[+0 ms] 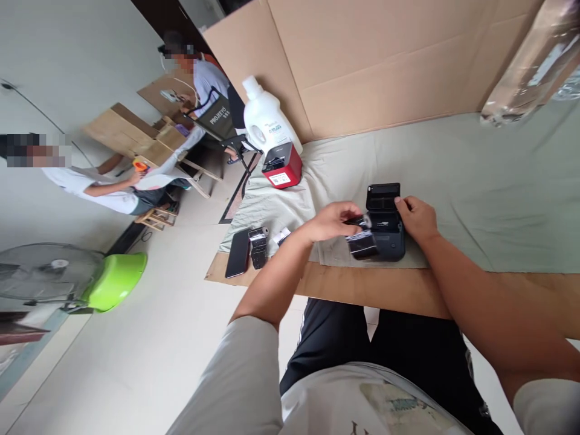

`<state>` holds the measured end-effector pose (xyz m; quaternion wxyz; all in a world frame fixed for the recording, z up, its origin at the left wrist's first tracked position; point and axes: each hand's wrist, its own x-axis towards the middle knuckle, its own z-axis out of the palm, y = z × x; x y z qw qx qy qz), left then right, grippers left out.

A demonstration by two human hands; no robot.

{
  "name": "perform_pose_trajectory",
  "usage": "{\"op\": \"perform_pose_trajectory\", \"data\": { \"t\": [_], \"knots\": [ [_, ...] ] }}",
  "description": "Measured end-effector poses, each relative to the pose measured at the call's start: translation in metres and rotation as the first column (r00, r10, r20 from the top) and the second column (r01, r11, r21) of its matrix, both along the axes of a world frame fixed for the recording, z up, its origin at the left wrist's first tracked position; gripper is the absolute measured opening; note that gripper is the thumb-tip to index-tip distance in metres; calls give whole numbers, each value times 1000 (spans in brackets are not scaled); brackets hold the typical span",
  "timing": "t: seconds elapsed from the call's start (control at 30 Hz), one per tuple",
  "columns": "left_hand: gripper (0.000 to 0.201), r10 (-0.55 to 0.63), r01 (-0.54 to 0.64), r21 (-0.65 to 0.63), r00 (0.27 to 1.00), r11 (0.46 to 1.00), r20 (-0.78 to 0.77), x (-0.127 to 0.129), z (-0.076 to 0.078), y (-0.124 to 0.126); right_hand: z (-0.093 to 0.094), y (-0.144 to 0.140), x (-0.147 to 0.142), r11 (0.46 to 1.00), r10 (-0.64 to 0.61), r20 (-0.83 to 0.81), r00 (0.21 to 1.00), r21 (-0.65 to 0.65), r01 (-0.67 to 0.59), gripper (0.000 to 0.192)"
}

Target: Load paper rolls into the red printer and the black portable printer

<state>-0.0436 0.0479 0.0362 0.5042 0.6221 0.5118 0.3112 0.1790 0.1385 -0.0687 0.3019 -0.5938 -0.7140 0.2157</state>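
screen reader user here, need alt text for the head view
A seated person's left hand and right hand touch a small black device with its lid open on a grey-green cloth. Left of it lie a phone and a red box.

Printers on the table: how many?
2. A black printer, lid open, sits at the near edge between the left hand and right hand. A red printer stands farther back beside the white jug. Others could be out of frame.
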Motion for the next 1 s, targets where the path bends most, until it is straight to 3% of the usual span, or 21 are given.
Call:
{"op": "perform_pose_trajectory", "data": {
  "t": [0.07, 0.13, 0.2, 0.27, 0.37, 0.43, 0.53, 0.6, 0.7, 0.77, 0.9, 0.93, 1.0],
  "knots": [
    [30, 13, -19, -63, 996, 998, -93, -47, 13, -22, 0, -1, 0, 1000, 3, -5, 1000, 7, -3, 61],
    [32, 79, -108, -88, 955, 990, -286, -99, 27, -43, 0, -1, 0, 1000, -3, -2, 1000, 9, 3, 61],
    [32, 170, -231, -56, 839, 971, -518, -147, 37, -61, 0, -1, -1, 1000, -21, 12, 1000, 7, 21, 61],
    [31, 232, -351, -39, 693, 935, -683, -183, 37, -75, 0, 0, -3, 999, -41, 30, 999, 3, 41, 60],
    [29, 265, -480, -8, 497, 877, -826, -208, 17, -90, 2, -1, -3, 998, -50, 56, 997, -29, 51, 56],
    [30, 270, -490, 40, 410, 871, -871, -209, -5, -95, 3, -1, -3, 997, -41, 59, 997, -55, 44, 54],
    [35, 277, -449, 100, 349, 888, -895, -203, -31, -98, 2, -1, -2, 999, -23, 40, 999, -41, 25, 56],
    [38, 268, -436, 115, 309, 893, -913, -198, -37, -99, 1, 0, -1, 1000, -22, 30, 999, -10, 22, 58],
    [38, 290, -431, 167, 237, 887, -927, -186, -29, -100, -1, 1, -1, 1000, -31, 33, 999, 1, 31, 60],
    [33, 322, -420, 191, 266, 887, -909, -173, -18, -103, -1, 1, -1, 999, -34, 41, 999, -15, 35, 60],
    [17, 202, -345, 29, 480, 938, -854, -145, -6, -107, 1, 1, -1, 999, -25, 57, 998, -36, 27, 60],
    [15, 196, -336, 27, 481, 941, -855, -141, -6, -107, 1, 1, -1, 999, -20, 58, 998, -35, 22, 61],
    [18, 252, -347, 105, 411, 932, -876, -137, -10, -103, 1, 1, -1, 999, -17, 55, 998, -30, 19, 63]
  ]
}}
